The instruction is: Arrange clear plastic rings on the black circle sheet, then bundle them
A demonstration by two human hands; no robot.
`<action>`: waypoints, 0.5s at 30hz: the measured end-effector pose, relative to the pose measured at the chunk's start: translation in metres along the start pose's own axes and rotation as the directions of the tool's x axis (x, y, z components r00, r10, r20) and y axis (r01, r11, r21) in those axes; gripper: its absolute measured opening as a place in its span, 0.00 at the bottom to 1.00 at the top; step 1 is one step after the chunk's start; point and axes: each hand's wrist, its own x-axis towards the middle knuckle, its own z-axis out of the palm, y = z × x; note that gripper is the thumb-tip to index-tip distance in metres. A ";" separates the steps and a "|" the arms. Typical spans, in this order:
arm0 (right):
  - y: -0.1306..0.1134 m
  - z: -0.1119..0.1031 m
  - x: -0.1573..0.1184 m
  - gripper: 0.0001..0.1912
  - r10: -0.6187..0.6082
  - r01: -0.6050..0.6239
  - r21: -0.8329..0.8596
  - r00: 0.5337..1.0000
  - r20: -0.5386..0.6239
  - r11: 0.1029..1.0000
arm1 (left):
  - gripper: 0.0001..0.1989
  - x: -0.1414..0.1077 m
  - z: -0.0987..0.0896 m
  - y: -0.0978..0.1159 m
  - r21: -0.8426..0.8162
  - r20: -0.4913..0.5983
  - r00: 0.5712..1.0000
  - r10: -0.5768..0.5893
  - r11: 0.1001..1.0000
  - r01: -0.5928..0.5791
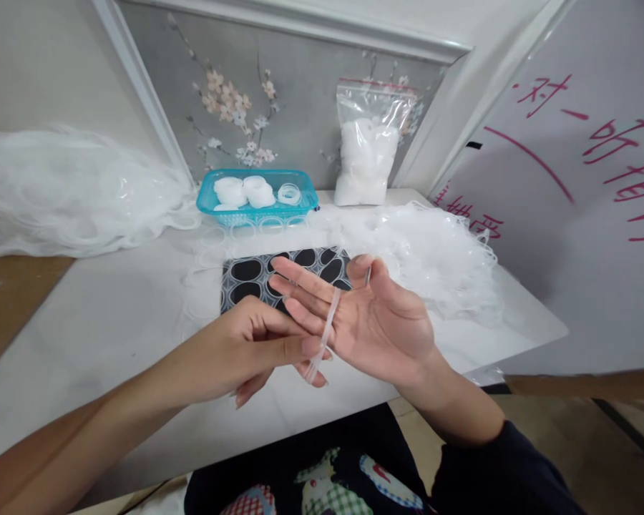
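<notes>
A thin bundle of white rings (330, 322) is looped around the fingers of my right hand (381, 325), which is palm up with several fingers stretched out. Its thumb and index finger pinch a thin metal tool (368, 275), mostly hidden. My left hand (268, 347) grips the near end of the bundle between thumb and fingers. Behind both hands lies a black mat (245, 270) with pale oval outlines, partly covered by my right fingers.
Loose white rings form a pile at the right (434, 257) and a larger heap at the left (80, 193). A blue basket (257, 216) with ring bundles and a filled clear bag (368, 154) stand at the back of the white table (139, 357).
</notes>
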 end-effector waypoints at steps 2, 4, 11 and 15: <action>0.000 0.000 0.000 0.18 -0.001 0.001 0.020 1.000 -0.003 1.000 | 0.16 0.000 0.000 0.000 0.005 0.003 1.000 0.003 1.000 -0.003; 0.000 0.001 -0.001 0.16 -0.011 0.010 0.062 1.000 0.020 0.998 | 0.16 -0.001 0.000 0.000 0.010 0.003 1.000 0.003 1.000 -0.003; -0.002 0.000 -0.002 0.18 0.001 -0.001 -0.021 0.999 0.036 1.000 | 0.16 -0.001 0.001 -0.002 0.149 0.017 0.998 0.053 0.987 -0.055; 0.000 -0.006 -0.005 0.22 -0.007 0.049 -0.233 0.984 0.176 0.971 | 0.10 -0.001 -0.003 -0.011 0.641 -0.060 0.942 0.331 0.736 -0.218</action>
